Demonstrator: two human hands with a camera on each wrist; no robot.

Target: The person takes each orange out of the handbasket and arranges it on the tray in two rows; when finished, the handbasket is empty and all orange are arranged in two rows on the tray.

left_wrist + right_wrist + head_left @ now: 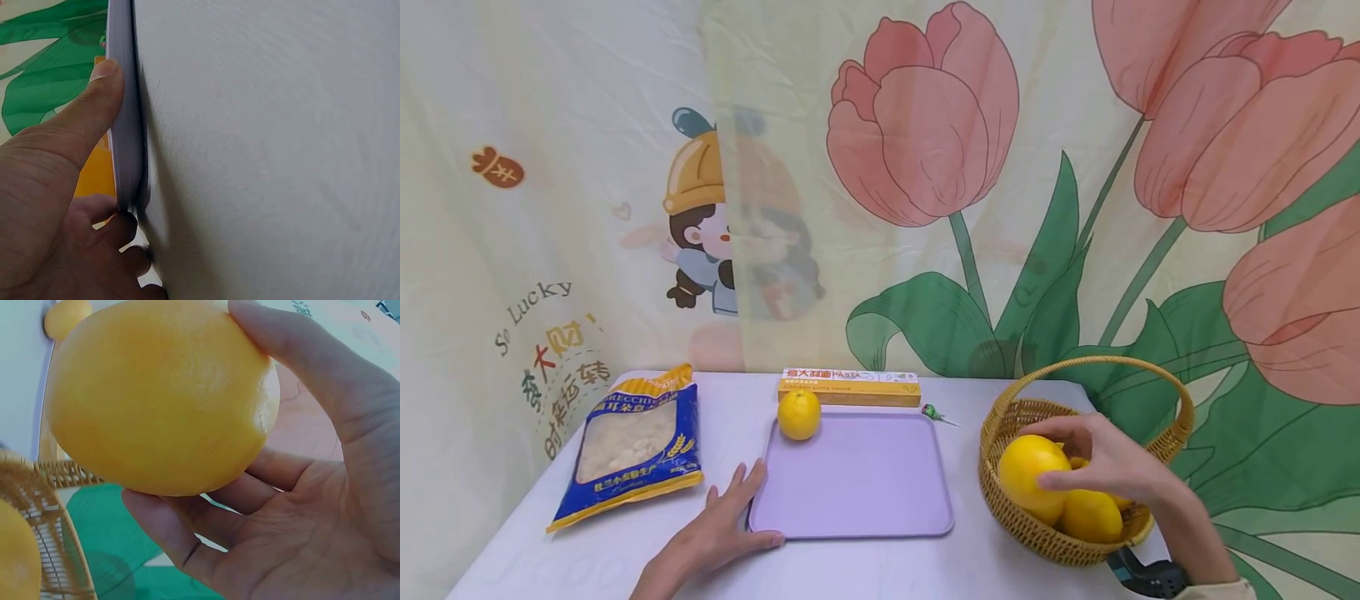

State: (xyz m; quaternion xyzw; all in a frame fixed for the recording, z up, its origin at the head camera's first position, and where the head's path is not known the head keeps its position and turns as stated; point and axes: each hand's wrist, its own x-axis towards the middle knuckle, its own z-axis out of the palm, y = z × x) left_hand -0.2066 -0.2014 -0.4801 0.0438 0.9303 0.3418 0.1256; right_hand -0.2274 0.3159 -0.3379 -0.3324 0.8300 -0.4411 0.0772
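Note:
My right hand [1108, 458] holds a large yellow-orange fruit, seemingly an orange [1030, 471], between thumb and fingers at the left side of a wicker basket [1026, 536]. In the right wrist view this orange [162, 400] looks smooth and slightly oval, with the fingers beneath it. More yellow fruit [1092, 518] lies inside the basket, partly hidden by the hand. My left hand [718, 529] rests at the near left corner of a lilac tray [857, 483], its thumb touching the front rim and fingers along the left side. Another orange [799, 415] sits in the tray's far left corner.
A blue and yellow bag of pasta [632, 446] lies on the left of the white table. Behind the tray is a pasta box [850, 388], with a small green and red object [934, 412] beside it. The basket's tall handle [1090, 360] arches over its opening.

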